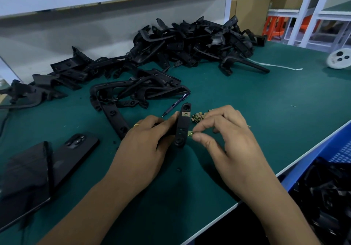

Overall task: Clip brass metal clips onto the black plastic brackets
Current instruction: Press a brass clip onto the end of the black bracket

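Step in hand: fitting a 2nd clip to the bracket I'm holding.

L hand (150, 132): grip closed round the black bracket (182, 124), fingers curled on its left side, strip held roughly upright just above the counter (247, 96). One brass clip (186, 114) already seated near the top end.

R hand (224, 129): thumb and forefinger pinch a loose brass clip (190, 133), touching the bracket's right edge near the lower end. Not yet seated, as far as I can tell.

How to do it well (judgement): keep the L grip firm so the strip doesn't twist; line the clip mouth square w/ the edge, then push straight across till it sits flush like the upper one. A skewed entry would prob. jam or spring off. Check the clip hole lands over the bracket hole; too small to confirm here.

Supply: pile of brass clips (198, 116) on the counter just behind the R hand, near reach.

Room & edges: open green surface in front of and right of both hands. Left side crowded: pen (175, 104) just behind the bracket, phone (76, 150) and dark case (24, 178) near the L forearm. Bracket heap (190, 41) well back. Counter edge runs close past the R wrist, blue bin (341, 150) below it; a dropped clip could roll off that side.
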`<state>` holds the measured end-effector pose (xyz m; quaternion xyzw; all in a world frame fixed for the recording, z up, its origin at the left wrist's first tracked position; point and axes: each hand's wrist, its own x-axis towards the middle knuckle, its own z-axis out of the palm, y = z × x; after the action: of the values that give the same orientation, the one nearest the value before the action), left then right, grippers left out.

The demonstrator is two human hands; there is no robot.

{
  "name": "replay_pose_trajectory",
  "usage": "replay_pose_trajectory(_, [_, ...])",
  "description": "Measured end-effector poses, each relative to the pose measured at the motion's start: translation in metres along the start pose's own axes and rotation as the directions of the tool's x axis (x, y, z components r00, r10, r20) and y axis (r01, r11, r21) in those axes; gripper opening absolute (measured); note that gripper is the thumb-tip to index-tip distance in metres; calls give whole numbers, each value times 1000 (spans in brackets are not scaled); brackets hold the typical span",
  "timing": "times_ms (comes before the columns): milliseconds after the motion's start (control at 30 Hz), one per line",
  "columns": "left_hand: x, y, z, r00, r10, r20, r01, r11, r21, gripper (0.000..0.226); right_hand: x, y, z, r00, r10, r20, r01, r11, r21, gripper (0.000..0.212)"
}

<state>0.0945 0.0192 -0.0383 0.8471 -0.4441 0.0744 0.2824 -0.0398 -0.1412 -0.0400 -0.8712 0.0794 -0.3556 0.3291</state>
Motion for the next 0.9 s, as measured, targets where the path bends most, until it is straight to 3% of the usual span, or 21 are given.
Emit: replay_pose_trajectory(900, [-1,6,-2,999,30,32,-34,992,118,50,-1,2,0,1000,-15,-23,14,1000,-11,13])
